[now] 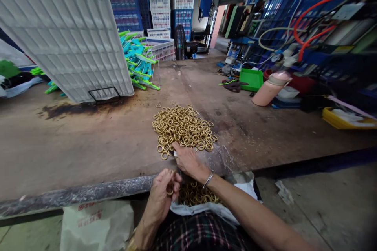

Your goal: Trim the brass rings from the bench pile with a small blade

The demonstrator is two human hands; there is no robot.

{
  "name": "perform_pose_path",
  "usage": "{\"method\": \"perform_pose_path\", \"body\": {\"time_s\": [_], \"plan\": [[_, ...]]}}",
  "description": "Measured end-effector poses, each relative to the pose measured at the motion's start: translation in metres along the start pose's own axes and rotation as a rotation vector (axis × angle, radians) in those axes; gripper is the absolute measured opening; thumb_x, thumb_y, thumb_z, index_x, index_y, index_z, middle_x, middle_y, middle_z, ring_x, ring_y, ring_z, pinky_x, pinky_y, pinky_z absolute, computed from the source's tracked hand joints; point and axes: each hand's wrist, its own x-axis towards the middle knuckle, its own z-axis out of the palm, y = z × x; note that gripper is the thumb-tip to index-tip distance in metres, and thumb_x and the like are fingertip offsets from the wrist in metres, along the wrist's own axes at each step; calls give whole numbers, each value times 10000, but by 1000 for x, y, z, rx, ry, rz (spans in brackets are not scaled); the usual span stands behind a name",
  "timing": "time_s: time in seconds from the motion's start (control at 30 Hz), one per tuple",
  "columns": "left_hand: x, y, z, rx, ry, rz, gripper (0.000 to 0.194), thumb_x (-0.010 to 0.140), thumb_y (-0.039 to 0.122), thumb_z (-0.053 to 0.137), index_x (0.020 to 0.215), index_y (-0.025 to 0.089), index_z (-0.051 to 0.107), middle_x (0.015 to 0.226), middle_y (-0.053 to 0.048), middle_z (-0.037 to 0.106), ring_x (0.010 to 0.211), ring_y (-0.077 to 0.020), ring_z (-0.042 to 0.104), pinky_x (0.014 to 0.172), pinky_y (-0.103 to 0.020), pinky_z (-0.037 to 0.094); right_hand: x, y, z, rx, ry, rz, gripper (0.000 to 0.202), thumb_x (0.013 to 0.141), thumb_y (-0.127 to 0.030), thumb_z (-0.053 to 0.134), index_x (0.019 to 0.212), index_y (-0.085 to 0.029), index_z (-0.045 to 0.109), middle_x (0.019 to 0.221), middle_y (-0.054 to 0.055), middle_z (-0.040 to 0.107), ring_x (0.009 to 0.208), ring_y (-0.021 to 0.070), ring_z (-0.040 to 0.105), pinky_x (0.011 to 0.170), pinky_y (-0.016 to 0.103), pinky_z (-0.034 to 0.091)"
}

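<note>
A heap of brass-coloured rings lies on the brown worktable, a few of them loose around its edge. My right hand reaches across to the near side of the heap, its fingertips bunched at the rings. A small black and white piece shows at those fingertips; what they grip is unclear. Just in front of the table edge, my left hand is curled closed, and a ring shows between its fingers. Below both hands, more rings fill an open white sack at my lap.
On the left of the worktable stands a tall pale ribbed panel, with green and turquoise plastic pieces behind it. A pink bottle, a green tray and a yellow tray sit to the right. Another white sack hangs below.
</note>
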Motion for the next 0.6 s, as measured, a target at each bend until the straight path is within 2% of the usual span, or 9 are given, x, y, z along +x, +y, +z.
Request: {"method": "perform_pose_path", "body": {"time_s": [0.13,0.23,0.37,0.5,0.6], "plan": [[3,4,-4,-139,9,-38,204,714,313,628,775,182,484,667,19,561,448,-48,428,362,-145,273,1,0,1,-19,-31,38,280,764,-142,428,1042,-172,447,783,69,656,695,191,607,561,257,293],[6,7,-5,-231,4,-90,267,666,246,667,874,175,515,659,18,561,487,-61,479,375,-143,303,-2,2,-1,1,-30,56,310,751,-138,445,1059,-175,437,803,61,656,721,191,603,566,253,282],[11,8,-9,-294,57,-118,202,658,233,680,746,137,525,710,-21,589,575,-88,549,401,-149,354,-9,12,-4,61,-18,93,236,788,-140,421,1015,-180,471,795,56,647,716,167,585,569,242,266],[15,7,-6,-233,61,-99,216,642,226,698,717,146,512,729,-24,602,615,-111,578,408,-155,369,-15,26,-5,231,51,101,160,811,-160,428,950,-195,498,796,38,628,699,145,553,588,226,282],[19,5,2,-97,49,-18,250,644,284,700,686,155,490,637,18,552,527,-76,520,378,-144,329,-22,35,-4,374,115,105,99,808,-187,449,887,-192,508,770,20,595,694,139,523,608,218,311]]}}
